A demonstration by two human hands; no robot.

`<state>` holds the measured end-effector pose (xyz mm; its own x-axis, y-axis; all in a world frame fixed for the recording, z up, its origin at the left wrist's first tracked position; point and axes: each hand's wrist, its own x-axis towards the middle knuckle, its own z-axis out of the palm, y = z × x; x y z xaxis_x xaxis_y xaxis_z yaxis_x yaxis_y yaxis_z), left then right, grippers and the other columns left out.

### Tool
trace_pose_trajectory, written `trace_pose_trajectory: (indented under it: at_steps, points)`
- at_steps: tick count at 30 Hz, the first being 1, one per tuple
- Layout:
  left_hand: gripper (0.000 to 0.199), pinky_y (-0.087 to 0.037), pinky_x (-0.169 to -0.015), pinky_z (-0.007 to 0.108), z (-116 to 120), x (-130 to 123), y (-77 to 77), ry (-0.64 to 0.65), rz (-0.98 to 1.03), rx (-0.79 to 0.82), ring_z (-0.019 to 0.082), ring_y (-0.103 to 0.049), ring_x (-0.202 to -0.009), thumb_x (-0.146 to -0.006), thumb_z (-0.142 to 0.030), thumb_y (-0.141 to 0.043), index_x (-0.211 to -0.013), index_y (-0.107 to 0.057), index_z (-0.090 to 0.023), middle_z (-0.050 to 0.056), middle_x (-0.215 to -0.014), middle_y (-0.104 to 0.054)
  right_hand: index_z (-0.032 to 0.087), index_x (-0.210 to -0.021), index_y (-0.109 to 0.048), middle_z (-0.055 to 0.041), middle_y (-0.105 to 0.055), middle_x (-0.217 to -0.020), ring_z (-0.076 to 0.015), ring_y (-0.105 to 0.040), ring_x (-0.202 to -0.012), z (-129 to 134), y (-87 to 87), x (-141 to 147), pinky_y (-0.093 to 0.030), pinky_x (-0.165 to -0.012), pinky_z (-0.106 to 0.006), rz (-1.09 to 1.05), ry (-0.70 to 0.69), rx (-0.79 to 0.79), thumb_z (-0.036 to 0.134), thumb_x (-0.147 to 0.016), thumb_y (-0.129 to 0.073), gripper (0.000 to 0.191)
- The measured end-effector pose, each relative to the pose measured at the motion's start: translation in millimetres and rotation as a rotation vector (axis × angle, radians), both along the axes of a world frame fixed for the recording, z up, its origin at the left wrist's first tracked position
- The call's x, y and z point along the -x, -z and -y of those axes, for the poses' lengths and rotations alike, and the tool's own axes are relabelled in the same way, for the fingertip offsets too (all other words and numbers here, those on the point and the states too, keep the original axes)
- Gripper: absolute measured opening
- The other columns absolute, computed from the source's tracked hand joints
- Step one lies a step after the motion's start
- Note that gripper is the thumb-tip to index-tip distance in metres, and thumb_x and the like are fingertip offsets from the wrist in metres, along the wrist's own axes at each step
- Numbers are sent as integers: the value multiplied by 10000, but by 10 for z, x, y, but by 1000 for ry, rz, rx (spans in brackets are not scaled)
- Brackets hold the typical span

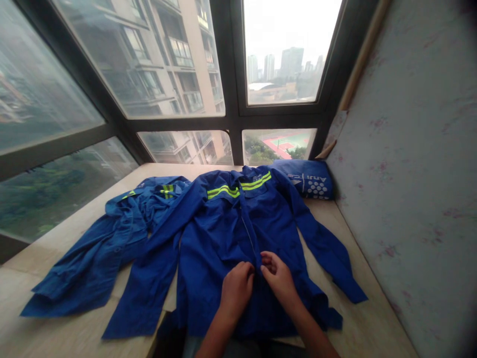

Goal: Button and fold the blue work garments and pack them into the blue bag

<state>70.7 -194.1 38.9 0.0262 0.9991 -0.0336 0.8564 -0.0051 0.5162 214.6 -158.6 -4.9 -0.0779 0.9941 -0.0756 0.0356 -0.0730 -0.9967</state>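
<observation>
A blue work jacket [219, 238] with yellow-green reflective stripes lies spread out, front up, its sleeves stretched to both sides. Its front opening runs down the middle toward my hands. My left hand [238, 283] is closed at the left side of that opening, fingers curled on the cloth edge. Just right of it, my right hand [276, 278] has its fingers bent in a pinch at the opposite edge. What exactly lies between the fingertips is too small to make out, though jacket cloth is right under both hands.
A second blue garment [122, 238] with reflective stripes lies crumpled at the left, partly under the jacket's sleeve. A blue printed bundle [313, 179] sits at the back right corner. Windows [279, 54] rise behind the pale ledge [335, 219]; a papered wall [417, 174] borders the right.
</observation>
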Motion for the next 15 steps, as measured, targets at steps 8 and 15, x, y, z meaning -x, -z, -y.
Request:
trace_pose_trajectory:
  at_steps: [8, 15]
  points:
    - [223, -469, -700, 301, 112, -26, 24, -142, 107, -169, 205, -664, -783, -975, -224, -333, -911, -547, -223, 47, -853, -661, 164, -1071, -664, -111, -721, -958, -255, -695, -921, 33, -37, 30, -563, -797, -359, -33, 1, 42, 344, -755, -635, 364]
    - [217, -464, -696, 285, 133, -74, 142, -127, 109, -151, 199, -681, -789, -976, -217, -343, -910, -549, -228, 40, -844, -682, 160, -1079, -661, -130, -720, -1009, -266, -689, -957, 79, -130, -15, -548, -858, -386, -3, 43, 0, 398, -808, -611, 364]
